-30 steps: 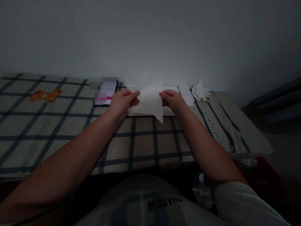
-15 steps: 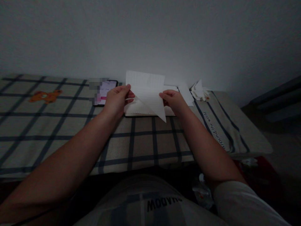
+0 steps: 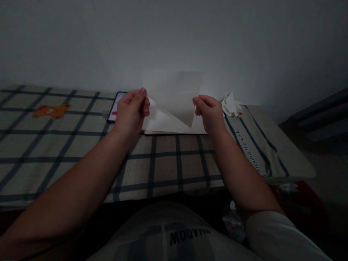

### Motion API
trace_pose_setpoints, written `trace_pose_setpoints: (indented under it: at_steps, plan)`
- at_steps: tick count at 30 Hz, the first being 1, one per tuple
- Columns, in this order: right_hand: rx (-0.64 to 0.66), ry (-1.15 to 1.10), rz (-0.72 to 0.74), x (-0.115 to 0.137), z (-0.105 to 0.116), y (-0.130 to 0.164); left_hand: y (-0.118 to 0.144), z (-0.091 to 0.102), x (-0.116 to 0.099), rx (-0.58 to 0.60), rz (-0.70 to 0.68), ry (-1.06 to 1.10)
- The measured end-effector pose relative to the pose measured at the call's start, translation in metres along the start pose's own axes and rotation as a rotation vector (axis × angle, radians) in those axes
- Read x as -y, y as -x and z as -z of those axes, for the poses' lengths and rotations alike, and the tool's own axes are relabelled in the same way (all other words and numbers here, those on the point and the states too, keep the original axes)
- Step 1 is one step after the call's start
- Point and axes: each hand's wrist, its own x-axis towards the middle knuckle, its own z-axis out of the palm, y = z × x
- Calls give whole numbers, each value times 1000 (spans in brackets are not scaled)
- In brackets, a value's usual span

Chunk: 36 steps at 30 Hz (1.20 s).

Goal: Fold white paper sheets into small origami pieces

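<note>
Below, shirt print reads "SHADOW"; hands pinch paper.

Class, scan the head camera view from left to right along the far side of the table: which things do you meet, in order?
Orange bear print → phone → left hand → sheet of paper → right hand → pile of folded paper.

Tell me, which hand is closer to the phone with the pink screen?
The left hand. It sits right beside the dark phone with the pink screen, partly covering it, pinching the white paper sheet. The right hand holds the sheet's other edge, farther away.
</note>
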Motion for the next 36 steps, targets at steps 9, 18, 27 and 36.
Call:
trace_pose_setpoints:
  at_steps: [9, 18, 27, 36]
  plan:
    - [33, -27, -17, 6, -1, 0, 1, -1, 5, 95, -35, 145]
    - [169, -91, -121, 20, 0, 5, -1, -2, 11, 61, 60, -74]
    - [183, -115, -171, 4, -3, -2, 2, -3, 9, 178, 119, -97]
    - [258, -133, -171, -1, -2, -2, 0, -1, 14, 175, 109, -171]
